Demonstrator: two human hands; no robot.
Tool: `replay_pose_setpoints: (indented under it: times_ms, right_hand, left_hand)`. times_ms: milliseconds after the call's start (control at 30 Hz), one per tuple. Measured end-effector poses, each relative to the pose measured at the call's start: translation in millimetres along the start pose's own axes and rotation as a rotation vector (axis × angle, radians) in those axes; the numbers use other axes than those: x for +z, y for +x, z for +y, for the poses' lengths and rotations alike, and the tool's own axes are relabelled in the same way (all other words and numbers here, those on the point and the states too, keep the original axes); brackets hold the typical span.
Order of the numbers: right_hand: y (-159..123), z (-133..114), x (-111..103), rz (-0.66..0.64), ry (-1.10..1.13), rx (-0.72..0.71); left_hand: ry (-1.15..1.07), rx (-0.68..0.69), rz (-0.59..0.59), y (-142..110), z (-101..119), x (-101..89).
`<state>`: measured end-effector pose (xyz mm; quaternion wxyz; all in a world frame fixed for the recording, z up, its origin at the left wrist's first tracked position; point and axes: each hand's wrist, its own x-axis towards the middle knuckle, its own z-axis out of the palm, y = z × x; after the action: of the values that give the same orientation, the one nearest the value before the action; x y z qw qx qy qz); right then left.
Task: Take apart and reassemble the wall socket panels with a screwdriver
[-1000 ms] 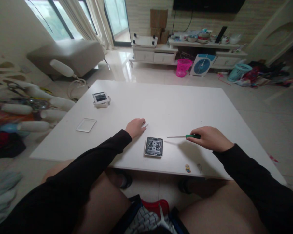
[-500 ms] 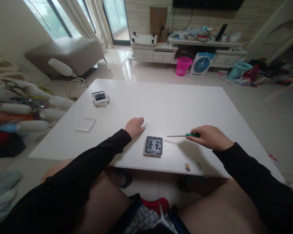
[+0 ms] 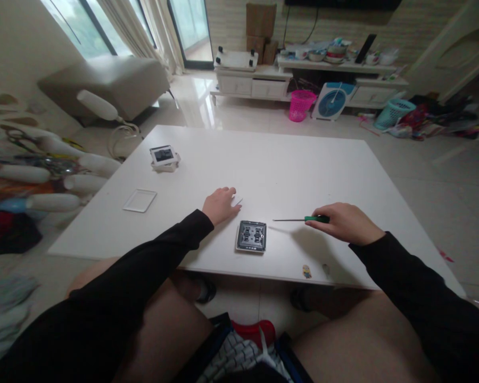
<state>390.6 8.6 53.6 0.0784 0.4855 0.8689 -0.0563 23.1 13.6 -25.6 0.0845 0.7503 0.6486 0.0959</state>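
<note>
My right hand (image 3: 339, 222) is closed around the green handle of a screwdriver (image 3: 293, 219), whose thin shaft points left, just above the table. In front of me lies a square wall switch (image 3: 251, 236) with its dark inner mechanism exposed; the screwdriver tip is to its right, apart from it. My left hand (image 3: 220, 205), just beyond the switch on its left, has a small thin white piece (image 3: 236, 200) between thumb and fingers. That piece is partly hidden by the fingers. Neither hand touches the switch.
On the white table (image 3: 295, 170), a square frame (image 3: 139, 200) lies at the left, with stacked switch parts (image 3: 163, 157) farther back. Two small stickers, one a yellow cartoon figure (image 3: 306, 271), are near the front edge. Beyond stand a pink basket (image 3: 301, 106) and a blue fan (image 3: 332, 101).
My left hand has turned slightly, and more of the white piece shows in its fingers. The screwdriver is held almost as before. The whole view has shifted a little.
</note>
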Motion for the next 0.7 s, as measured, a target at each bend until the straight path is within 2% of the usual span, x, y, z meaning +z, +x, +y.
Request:
replay_pose_setpoints:
  times_ms: [100, 200, 267, 333, 433, 567, 700]
  right_hand:
    - [-0.2, -0.4, -0.4, 0.004, -0.001, 0.000]
    - [1.2, -1.3, 0.8, 0.005, -0.006, -0.008]
    - [2.9, -2.0, 2.6, 0.010, -0.001, -0.015]
    - [4.8, -2.4, 4.9, 0.017, 0.013, -0.021]
    - [7.2, -2.3, 9.0, 0.002, 0.026, -0.022]
    - [10.0, -0.7, 13.7, -0.057, 0.050, -0.052]
    - [11.8, -1.2, 11.0, -0.021, 0.174, -0.079]
  left_hand:
    - [-0.158, 0.128, -0.034, -11.6, 5.9, -11.6]
    - [-0.350, 0.303, -0.226, -26.8, 15.2, -22.2]
    - [-0.367, 0.388, -0.325, -36.1, 21.7, -27.2]
    - [-0.341, 0.454, -0.372, -43.1, 26.8, -29.9]
    - [-0.293, 0.525, -0.379, -48.7, 30.9, -30.3]
    - [-0.247, 0.540, -0.348, -50.8, 32.9, -27.2]
    - [-0.264, 0.537, -0.339, -50.6, 32.6, -25.6]
